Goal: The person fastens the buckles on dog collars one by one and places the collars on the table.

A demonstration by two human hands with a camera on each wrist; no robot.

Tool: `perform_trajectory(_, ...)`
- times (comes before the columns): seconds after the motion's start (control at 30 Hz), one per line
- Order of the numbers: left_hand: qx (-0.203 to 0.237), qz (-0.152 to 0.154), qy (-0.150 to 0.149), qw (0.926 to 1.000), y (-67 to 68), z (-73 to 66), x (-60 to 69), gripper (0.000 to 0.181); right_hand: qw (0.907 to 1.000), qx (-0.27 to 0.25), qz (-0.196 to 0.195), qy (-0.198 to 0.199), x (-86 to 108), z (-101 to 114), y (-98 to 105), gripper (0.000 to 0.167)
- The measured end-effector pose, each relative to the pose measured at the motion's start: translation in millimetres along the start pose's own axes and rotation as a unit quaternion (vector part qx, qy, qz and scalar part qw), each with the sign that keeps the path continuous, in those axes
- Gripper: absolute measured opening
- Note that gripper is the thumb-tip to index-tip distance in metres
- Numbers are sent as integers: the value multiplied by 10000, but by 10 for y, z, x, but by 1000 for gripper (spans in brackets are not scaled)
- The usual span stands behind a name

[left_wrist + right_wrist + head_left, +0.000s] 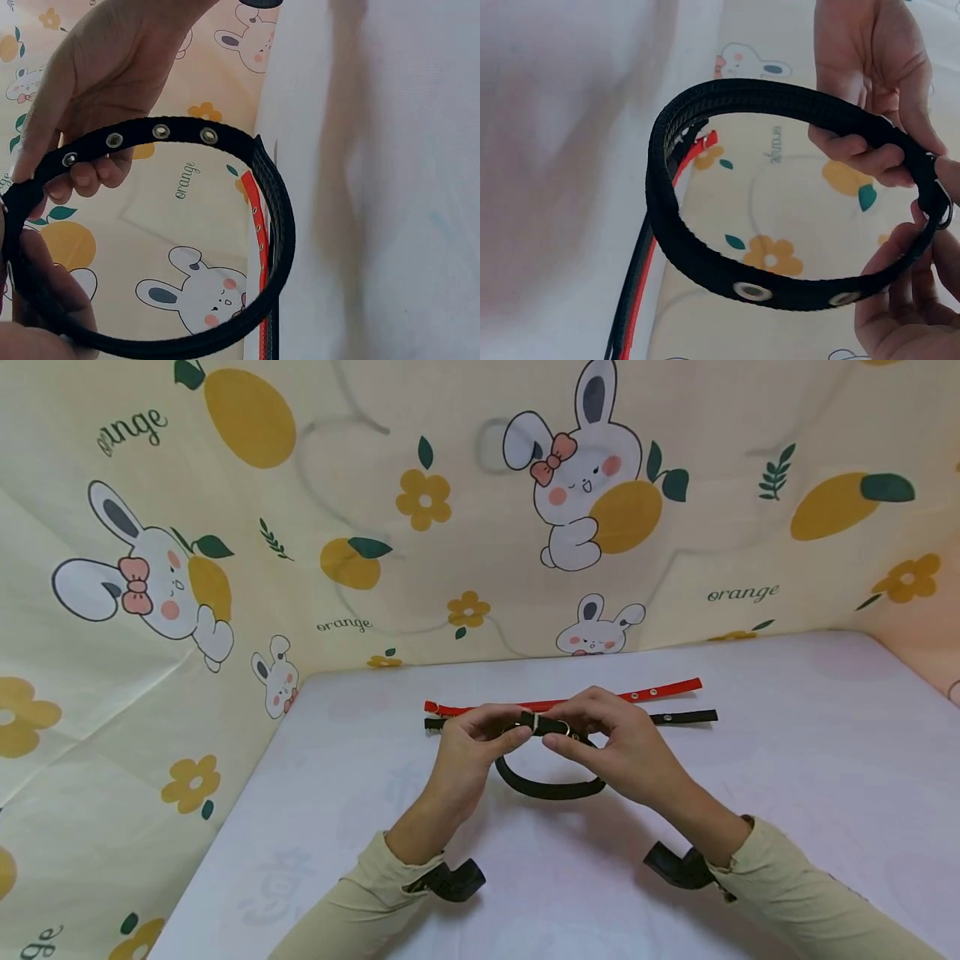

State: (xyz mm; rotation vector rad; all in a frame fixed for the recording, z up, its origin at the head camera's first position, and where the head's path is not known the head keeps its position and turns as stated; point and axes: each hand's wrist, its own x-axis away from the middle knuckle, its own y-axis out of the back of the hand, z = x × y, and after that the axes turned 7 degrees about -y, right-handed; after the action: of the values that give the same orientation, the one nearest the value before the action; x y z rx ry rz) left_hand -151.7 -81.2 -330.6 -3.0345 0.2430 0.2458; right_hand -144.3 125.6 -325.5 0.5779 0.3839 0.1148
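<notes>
A black collar [551,791] with metal eyelets is bent into a loop and held up over the table. Its buckle end [531,721] faces up between the two hands. My left hand [467,764] pinches the collar beside the buckle, thumb on the near side. From the other side, my right hand [633,756] pinches the eyelet end close to the metal ring [946,217]. In the left wrist view, the row of eyelets [160,131] runs along the upper part of the loop. Fingers partly cover the buckle in both wrist views.
Behind the hands, a red collar [666,691] and another black collar [692,717] lie stretched out side by side on the white table [322,827]. A cream cloth [465,435] printed with rabbits and oranges hangs behind the table and on the left.
</notes>
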Motion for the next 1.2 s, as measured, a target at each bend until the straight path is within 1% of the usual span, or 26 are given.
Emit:
perform_trajectory(0.1, 17, 27, -5, 10000, 9, -5, -2, 29, 9998, 202, -38, 35, -3, 0, 1, 21)
perform_trajectory(0.2, 126, 16, -8, 9999, 17, -13, -6, 29, 9994, 314, -90, 112, -8, 2, 7, 19)
perform_trajectory(0.47, 455, -114, 28, 9989, 18, -37, 1, 28, 9995, 266, -163, 109, 3, -3, 27, 17)
perform_trajectory(0.57, 608, -168, -114, 9979, 22, -50, 8, 26, 9992, 287, -213, 173, 0, -10, 27, 16)
perform_trajectory(0.7, 1013, -211, -285, 9942, 34, -72, 1, 20, 9989, 294, -285, 208, -13, -14, 42, 16)
perform_trajectory(0.8, 1309, -221, -288, 9907, 49, -76, -5, 18, 9991, 286, -280, 149, -15, -19, 52, 16)
perform_trajectory(0.9, 1458, -165, -300, 9887, 58, -74, -8, 16, 9991, 284, -285, 122, -17, -21, 56, 15)
perform_trajectory(1.03, 1396, -1, -383, 9895, 55, -51, -7, 19, 9991, 179, -317, 215, -18, -20, 52, 15)
perform_trajectory(1.13, 1158, 121, -452, 9922, 41, -26, -1, 24, 9991, 108, -295, 276, -13, -13, 46, 16)
perform_trajectory(1.2, 965, 150, -446, 9942, 27, -12, 3, 26, 9992, 127, -252, 282, -5, -10, 39, 15)
